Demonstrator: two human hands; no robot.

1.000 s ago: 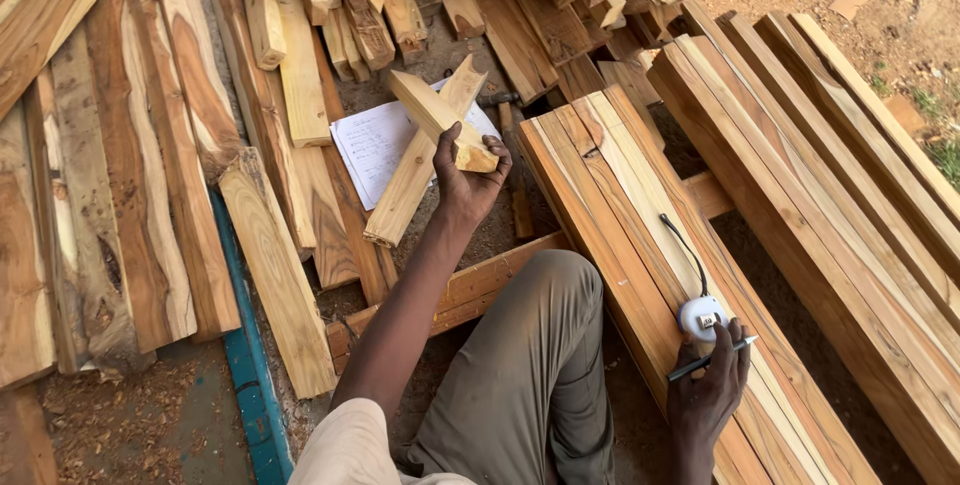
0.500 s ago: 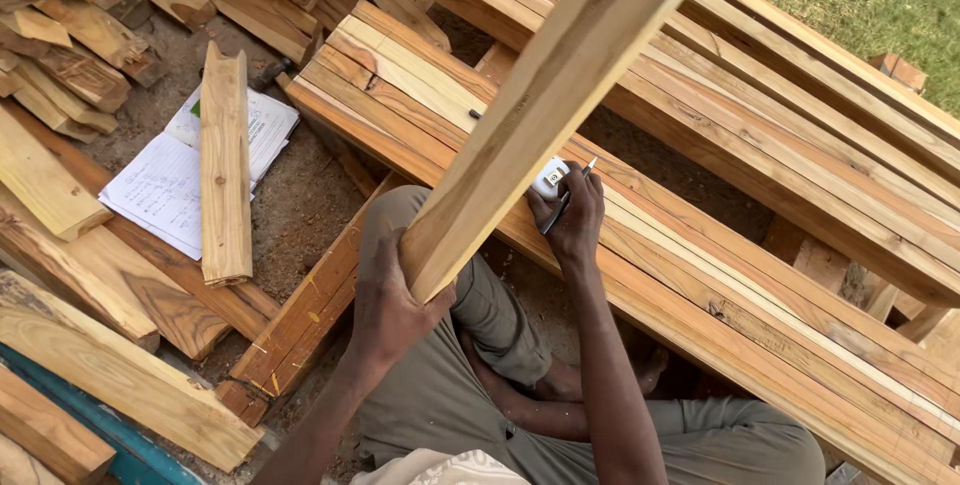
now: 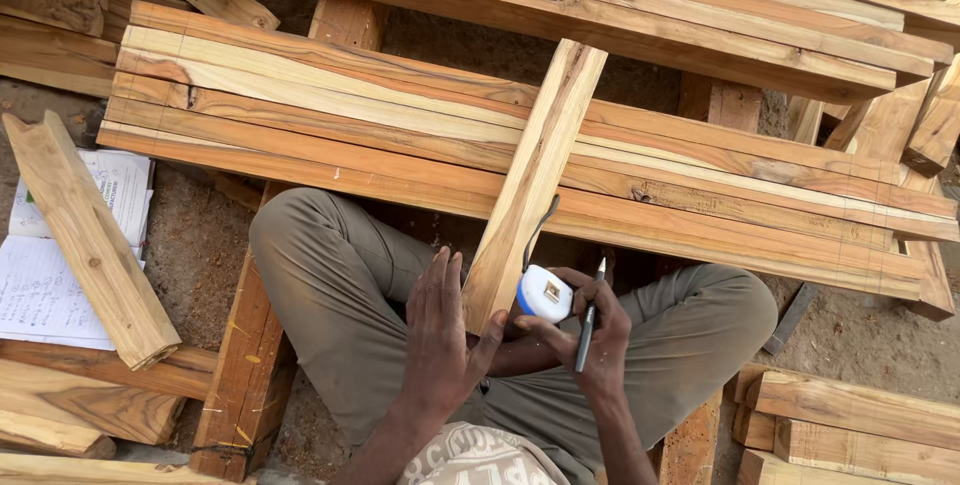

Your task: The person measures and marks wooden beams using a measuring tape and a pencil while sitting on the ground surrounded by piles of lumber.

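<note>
A short wooden plank (image 3: 535, 175) lies crosswise over a row of long planks (image 3: 330, 135), its near end in my lap. My left hand (image 3: 440, 340) grips that near end from the left side. My right hand (image 3: 580, 335) holds a white and blue tape measure (image 3: 545, 293) against the plank's right edge, with a pen (image 3: 588, 320) pinched between the fingers. I sit cross-legged in grey trousers on the ground.
Sheets of written paper (image 3: 55, 255) lie on the ground at left, with a thick wood block (image 3: 90, 240) resting on them. More stacked planks (image 3: 640, 5) run across the back. Offcuts lie at right (image 3: 850, 415) and under my left knee (image 3: 245, 365).
The plank I held up in the air has come down across the row of long planks. My right hand with tape measure and pen has moved to its near end.
</note>
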